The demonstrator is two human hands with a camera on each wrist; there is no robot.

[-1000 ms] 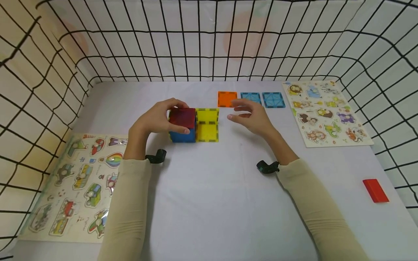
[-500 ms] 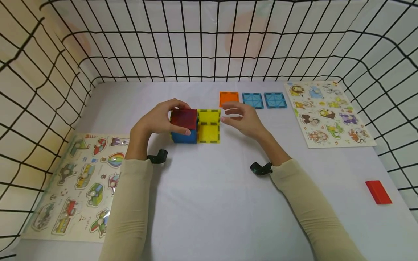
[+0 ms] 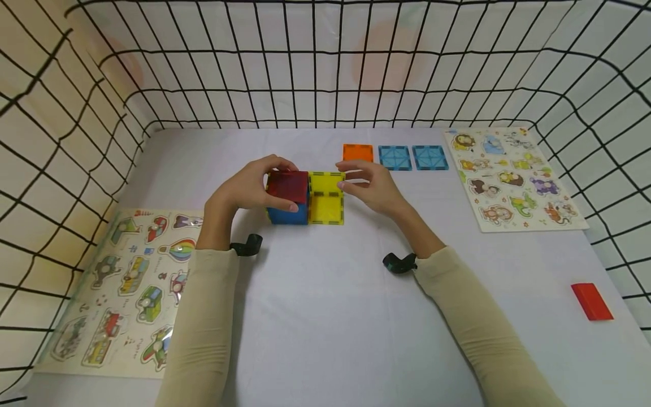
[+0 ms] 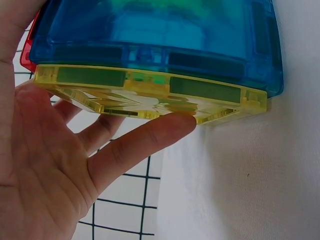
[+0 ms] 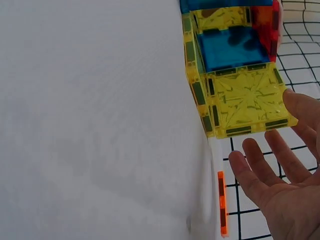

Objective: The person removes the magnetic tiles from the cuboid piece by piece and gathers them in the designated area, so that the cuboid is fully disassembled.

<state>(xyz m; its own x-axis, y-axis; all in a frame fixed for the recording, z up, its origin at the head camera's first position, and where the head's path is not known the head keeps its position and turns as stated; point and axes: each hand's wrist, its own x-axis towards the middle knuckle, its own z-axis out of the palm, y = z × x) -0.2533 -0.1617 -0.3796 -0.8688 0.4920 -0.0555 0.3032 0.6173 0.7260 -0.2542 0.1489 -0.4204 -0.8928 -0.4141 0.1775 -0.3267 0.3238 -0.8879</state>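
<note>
A cube of magnetic tiles, with a red top (image 3: 287, 186) and a blue front (image 3: 287, 216), stands left of the table's middle. My left hand (image 3: 250, 182) grips it, thumb by the top's front edge and fingers at the far side. In the left wrist view, a finger touches its yellow side tile (image 4: 150, 102). Joined to the cube's right are a flat yellow tile (image 3: 326, 209) and an upright yellow tile (image 3: 325, 182) at the back. My right hand (image 3: 373, 185) is at the upright tile's right edge, its thumb against the corner in the right wrist view, other fingers spread apart.
An orange tile (image 3: 357, 152) and two blue tiles (image 3: 394, 157) lie in a row behind. Picture boards flank them: animals (image 3: 513, 186) at right, vehicles (image 3: 119, 282) at left. A red block (image 3: 592, 301) lies far right. Black wire mesh (image 3: 325, 87) borders the table.
My right hand has moved left from near the orange tile to the upright yellow tile's edge. My left hand keeps its hold on the cube.
</note>
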